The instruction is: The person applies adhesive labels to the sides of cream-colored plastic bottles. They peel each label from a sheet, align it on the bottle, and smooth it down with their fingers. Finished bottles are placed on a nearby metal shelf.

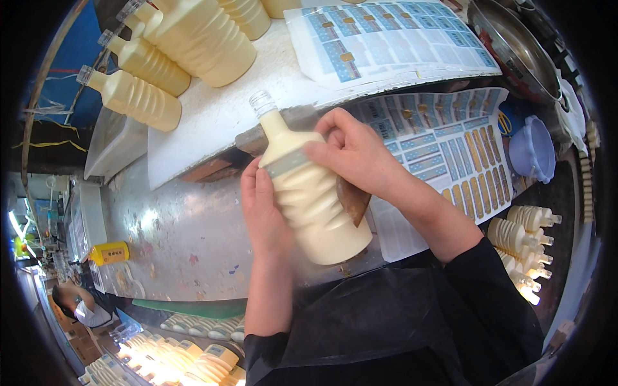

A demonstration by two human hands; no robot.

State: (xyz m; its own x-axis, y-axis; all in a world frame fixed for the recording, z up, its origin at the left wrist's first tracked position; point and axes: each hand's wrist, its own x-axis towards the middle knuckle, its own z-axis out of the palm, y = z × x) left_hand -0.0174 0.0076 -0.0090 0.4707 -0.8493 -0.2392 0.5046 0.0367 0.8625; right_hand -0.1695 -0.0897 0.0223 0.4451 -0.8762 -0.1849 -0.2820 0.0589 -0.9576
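A cream bottle (315, 219) with a ribbed body and clear threaded neck leans against a block on the bench, neck pointing away from me. Across its shoulder lies a pale bluish label strip (288, 164). My left hand (265, 209) is closed along the bottle's left side, fingertips at the strip's left end. On the other side, my right hand (354, 151) has its fingers curled and its thumb pressed on the strip's right end; the fingertips are partly hidden. A brown flat piece (354, 198) shows beside the bottle, below my right wrist.
More cream bottles (206, 48) stand on the white shelf (257, 77) ahead. Label sheets (393, 38) lie there and lower right (450, 151). At right are a purple bucket (532, 149), a metal pan (515, 45) and grouped bottles (521, 241). A yellow container (109, 253) sits left; beyond it, a person (87, 305).
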